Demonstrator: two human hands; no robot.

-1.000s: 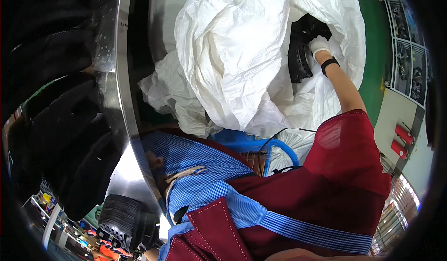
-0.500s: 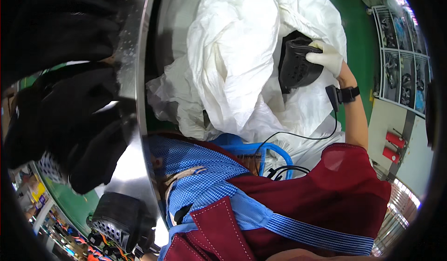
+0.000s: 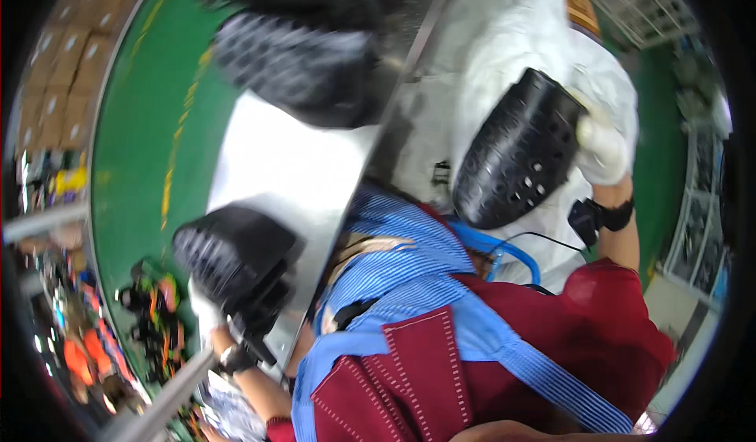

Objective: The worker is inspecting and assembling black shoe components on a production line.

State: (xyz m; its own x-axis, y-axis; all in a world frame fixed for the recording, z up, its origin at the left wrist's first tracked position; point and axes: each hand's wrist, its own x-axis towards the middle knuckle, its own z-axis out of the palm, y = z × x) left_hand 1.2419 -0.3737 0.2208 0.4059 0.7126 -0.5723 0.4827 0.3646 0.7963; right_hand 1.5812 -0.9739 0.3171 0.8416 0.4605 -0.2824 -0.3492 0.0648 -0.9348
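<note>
My right hand point(image 3: 605, 149), in a white glove, grips the edge of a black perforated shell point(image 3: 524, 154) whose rounded end points down and to the left. Behind that shell spreads a large white sack point(image 3: 504, 52). At lower left my left hand point(image 3: 206, 306), also gloved, is closed against a second black perforated shell point(image 3: 236, 245). Its fingers are mostly hidden behind that shell. Over the far part of the shiny metal table point(image 3: 291, 154) lies another black perforated shell point(image 3: 295, 68), blurred. Black straps circle both wrists.
A blue plastic frame point(image 3: 516, 262) stands by the sack, and a black cable point(image 3: 543, 239) runs from my right wrist. Stacked cartons point(image 3: 67, 72) line the far left. Shelving point(image 3: 697, 213) stands at the right. Orange-and-black items point(image 3: 161, 308) lie beyond the table's left edge.
My right hand has lifted its shell out of the white sack, toward me. My left hand has come further into view with its shell. The view has swung leftward.
</note>
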